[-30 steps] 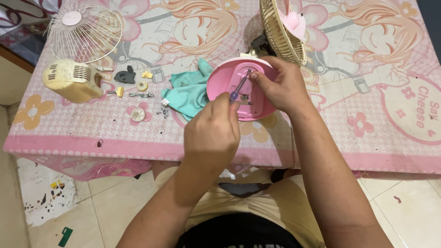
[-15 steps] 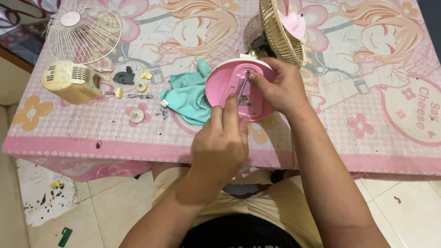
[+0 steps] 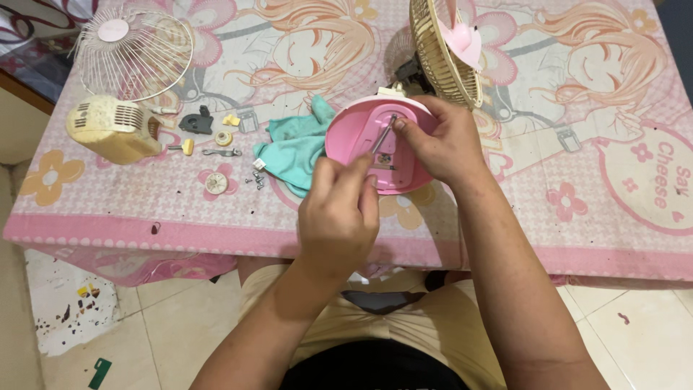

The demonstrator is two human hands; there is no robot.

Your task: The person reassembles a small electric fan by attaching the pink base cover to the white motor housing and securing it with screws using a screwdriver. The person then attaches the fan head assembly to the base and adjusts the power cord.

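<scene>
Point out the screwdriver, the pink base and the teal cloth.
screwdriver (image 3: 382, 135): head view, on the metal shaft.
pink base (image 3: 346, 133): head view, on the left part of its underside.
teal cloth (image 3: 292, 148): head view, on the middle of the cloth.

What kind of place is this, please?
Probably a home, used for small repairs: a table with a cartoon-print cloth, a tiled floor, and a dismantled fan's wire guard and motor housing.

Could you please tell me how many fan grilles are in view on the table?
2: a white wire grille at the far left corner, and a cream grille standing on edge behind the pink fan base.
</scene>
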